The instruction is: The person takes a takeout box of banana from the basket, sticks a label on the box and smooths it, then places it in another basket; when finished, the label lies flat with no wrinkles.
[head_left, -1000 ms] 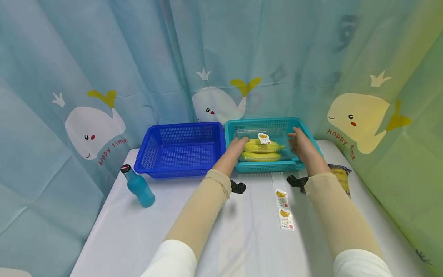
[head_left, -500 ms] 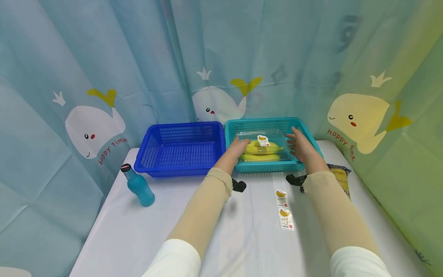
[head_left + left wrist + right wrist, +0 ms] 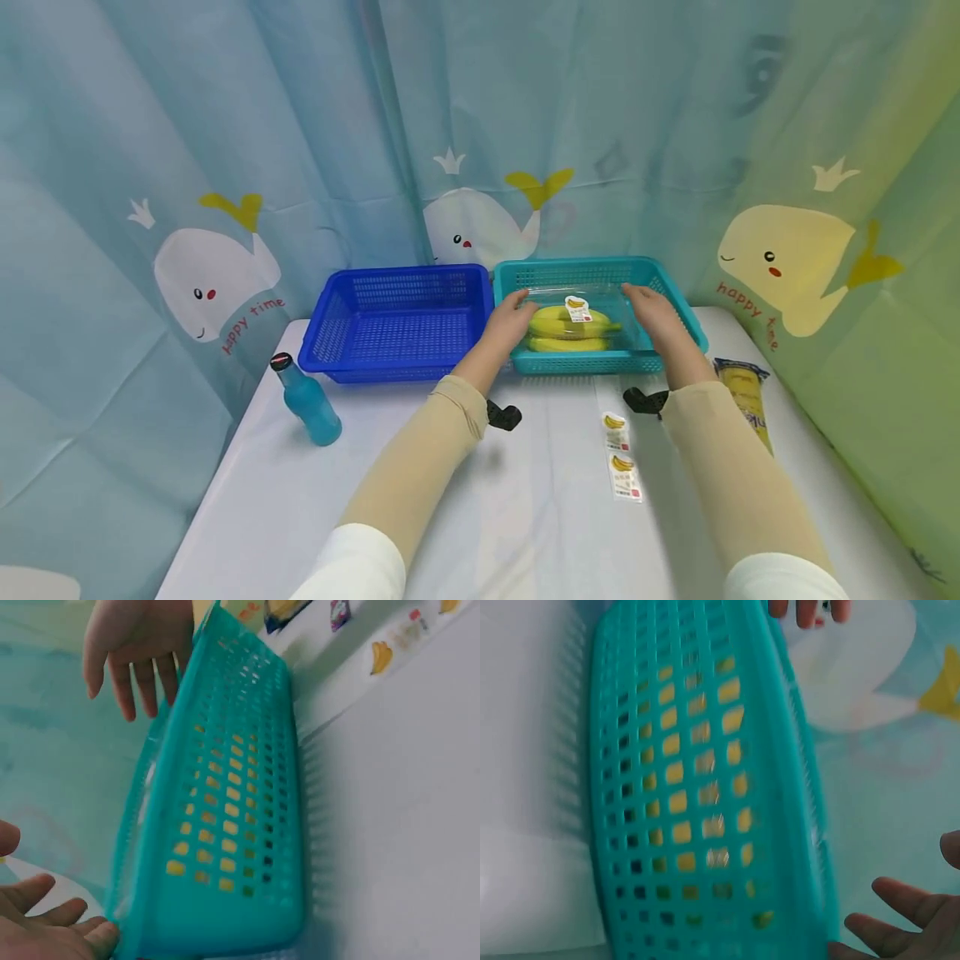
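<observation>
A clear plastic box with yellow bananas (image 3: 558,343) and a banana label (image 3: 577,308) on its lid lies in the teal basket (image 3: 585,363). My left hand (image 3: 510,325) hovers over the basket's left end, beside the box. Over the opposite end is my right hand (image 3: 654,321), its fingertips right at the box's corner. In the left wrist view the fingers of both hands look spread and relaxed. The right wrist view also has the right hand's fingers (image 3: 915,900) extended near the rim. Yellow shows through the basket's holes in both wrist views.
A dark blue basket (image 3: 408,367) adjoins the teal one on the left. A blue bottle (image 3: 312,408) stands at the table's left edge. Two banana labels (image 3: 622,475) lie in front, and a yellow packet (image 3: 746,396) lies at the right. Curtains (image 3: 360,125) hang close behind.
My left hand has drawn slightly left, away from the box. My right fingers have shifted a little toward the box's far corner. The box sits slightly lower in the basket; the view has shifted slightly.
</observation>
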Tool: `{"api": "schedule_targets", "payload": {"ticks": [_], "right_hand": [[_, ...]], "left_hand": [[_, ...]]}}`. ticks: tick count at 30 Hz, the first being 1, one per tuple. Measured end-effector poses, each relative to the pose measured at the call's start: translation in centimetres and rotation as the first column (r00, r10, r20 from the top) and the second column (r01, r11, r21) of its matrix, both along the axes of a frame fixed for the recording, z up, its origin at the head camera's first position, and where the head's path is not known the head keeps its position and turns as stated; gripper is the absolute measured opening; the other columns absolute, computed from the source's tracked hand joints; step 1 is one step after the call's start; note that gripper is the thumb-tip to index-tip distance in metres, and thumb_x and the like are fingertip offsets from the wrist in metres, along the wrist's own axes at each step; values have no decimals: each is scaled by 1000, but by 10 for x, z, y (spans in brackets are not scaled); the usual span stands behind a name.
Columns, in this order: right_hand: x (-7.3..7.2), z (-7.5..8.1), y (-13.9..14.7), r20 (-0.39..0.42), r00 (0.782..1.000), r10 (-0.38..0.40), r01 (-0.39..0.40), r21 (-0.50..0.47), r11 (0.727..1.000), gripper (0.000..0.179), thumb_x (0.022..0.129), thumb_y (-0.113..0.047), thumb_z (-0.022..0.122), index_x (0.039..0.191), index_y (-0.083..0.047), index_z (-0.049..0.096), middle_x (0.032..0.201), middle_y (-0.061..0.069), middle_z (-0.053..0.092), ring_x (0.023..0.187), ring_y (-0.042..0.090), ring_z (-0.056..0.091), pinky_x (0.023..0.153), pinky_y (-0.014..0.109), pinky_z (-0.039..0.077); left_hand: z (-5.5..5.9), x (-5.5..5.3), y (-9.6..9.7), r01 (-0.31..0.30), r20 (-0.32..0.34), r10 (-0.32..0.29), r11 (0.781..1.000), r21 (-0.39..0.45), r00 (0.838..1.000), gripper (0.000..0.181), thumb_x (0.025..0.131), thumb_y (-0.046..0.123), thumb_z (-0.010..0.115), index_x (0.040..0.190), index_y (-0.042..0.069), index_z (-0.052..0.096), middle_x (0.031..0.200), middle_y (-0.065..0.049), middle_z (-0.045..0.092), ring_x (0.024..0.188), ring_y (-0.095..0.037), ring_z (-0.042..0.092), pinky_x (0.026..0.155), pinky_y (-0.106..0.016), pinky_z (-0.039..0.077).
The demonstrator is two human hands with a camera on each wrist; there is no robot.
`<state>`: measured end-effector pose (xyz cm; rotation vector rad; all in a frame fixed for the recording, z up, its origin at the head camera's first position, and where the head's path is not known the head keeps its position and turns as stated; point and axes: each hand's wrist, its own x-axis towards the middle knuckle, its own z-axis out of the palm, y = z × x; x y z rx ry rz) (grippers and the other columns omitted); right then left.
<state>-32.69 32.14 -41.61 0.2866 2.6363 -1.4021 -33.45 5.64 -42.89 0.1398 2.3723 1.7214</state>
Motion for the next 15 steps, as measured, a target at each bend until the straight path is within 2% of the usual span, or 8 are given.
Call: {"api": "schedule_targets", "payload": {"ticks": [6,9,11,15], "right_hand": [[22,14,-21,-82,996,22,-17,68,998,83,97,-70,26,158,-14,23,164,18,18,148,47,18,114,69,22],[36,22,-33,-105,993,59,-50,85,995,78,99,-67,27,157,-15,27,163,18,22,148,47,20,114,69,23],[47,27,-42,-119,990,80,-68,100,993,75,100,-65,27,156,-15,30,163,19,24,147,47,21,114,69,24],[69,30,-56,-142,982,121,-105,114,988,70,102,-62,30,155,-16,33,162,18,27,147,47,22,113,70,25]], "left_hand": [[10,12,-25,49,-73,-52,998,-44,996,45,103,44,46,146,31,48,154,4,45,142,-23,41,111,-49,42],[15,21,-39,75,-130,-90,990,-118,988,44,103,44,46,145,31,48,155,3,42,144,-24,39,112,-50,40],[18,29,-49,85,-171,-119,978,-191,978,45,103,43,45,147,30,46,158,2,38,146,-24,35,114,-51,38],[23,48,-70,108,-253,-203,932,-345,946,49,104,41,45,150,24,42,162,-3,29,150,-27,28,119,-53,31]]}}
